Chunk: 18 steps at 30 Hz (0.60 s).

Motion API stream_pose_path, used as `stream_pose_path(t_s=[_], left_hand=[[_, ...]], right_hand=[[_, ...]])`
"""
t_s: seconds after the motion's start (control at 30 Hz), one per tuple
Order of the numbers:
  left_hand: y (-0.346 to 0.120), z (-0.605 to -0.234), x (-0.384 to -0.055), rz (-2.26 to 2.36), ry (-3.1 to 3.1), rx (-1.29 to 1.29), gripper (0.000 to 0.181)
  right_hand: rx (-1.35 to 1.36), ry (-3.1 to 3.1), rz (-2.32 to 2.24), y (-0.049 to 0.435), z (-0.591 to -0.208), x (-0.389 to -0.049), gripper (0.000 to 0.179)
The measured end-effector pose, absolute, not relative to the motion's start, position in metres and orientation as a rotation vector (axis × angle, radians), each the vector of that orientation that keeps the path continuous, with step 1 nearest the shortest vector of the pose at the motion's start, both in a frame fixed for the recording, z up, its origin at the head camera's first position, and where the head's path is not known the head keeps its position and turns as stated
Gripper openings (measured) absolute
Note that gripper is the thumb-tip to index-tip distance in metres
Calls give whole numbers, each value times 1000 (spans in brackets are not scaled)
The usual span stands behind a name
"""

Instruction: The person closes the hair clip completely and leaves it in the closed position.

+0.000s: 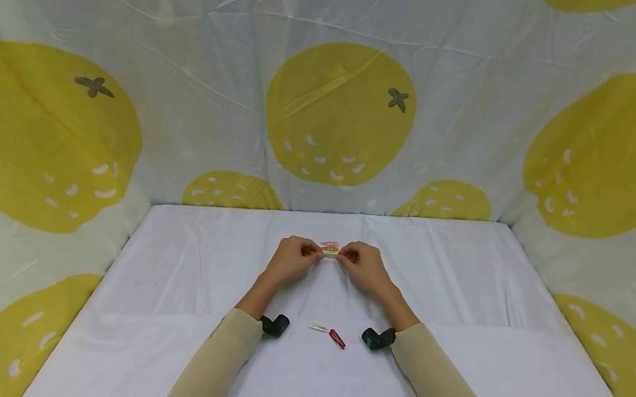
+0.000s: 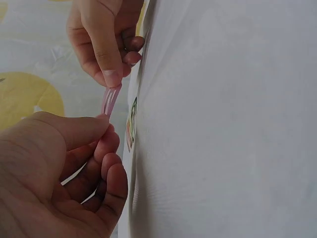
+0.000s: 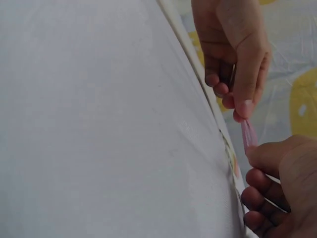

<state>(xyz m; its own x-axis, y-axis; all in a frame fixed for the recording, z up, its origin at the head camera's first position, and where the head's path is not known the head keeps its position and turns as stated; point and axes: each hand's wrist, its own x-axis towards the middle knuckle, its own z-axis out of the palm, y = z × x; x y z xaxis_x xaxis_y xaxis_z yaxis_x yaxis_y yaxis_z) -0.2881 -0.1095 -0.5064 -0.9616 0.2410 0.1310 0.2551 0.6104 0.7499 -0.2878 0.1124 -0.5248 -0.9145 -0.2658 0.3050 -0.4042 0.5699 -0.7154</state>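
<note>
A pink snap hair clip (image 2: 111, 100) spans the short gap between both hands. My left hand (image 1: 294, 261) pinches one end of it between thumb and fingertips. The other end is pinched by my right hand (image 1: 365, 267), whose thumb shows on the clip (image 3: 249, 135) in the right wrist view. Several coloured hair clips (image 1: 329, 248), among them pink and orange ones, lie close together on the table at the fingertips. In the left wrist view, green and orange clips (image 2: 131, 126) appear just past the held one, partly hidden by the fingers.
Nearer on the white-covered table (image 1: 432, 385) lie a red hair clip (image 1: 337, 339) and a pale yellow one (image 1: 319, 327), between the forearms. A black wrist camera is on each wrist. Cloth with yellow fruit prints (image 1: 339, 115) rises behind the table and along both sides.
</note>
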Motion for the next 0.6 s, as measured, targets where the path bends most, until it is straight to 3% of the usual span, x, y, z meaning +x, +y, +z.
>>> stream_pose_path(t_s=[0.6], left_hand=[[-99,-503,-290,-1014,-2907,-406,10]], right_hand=[[529,-2790,1168,108,-525,-294,6]])
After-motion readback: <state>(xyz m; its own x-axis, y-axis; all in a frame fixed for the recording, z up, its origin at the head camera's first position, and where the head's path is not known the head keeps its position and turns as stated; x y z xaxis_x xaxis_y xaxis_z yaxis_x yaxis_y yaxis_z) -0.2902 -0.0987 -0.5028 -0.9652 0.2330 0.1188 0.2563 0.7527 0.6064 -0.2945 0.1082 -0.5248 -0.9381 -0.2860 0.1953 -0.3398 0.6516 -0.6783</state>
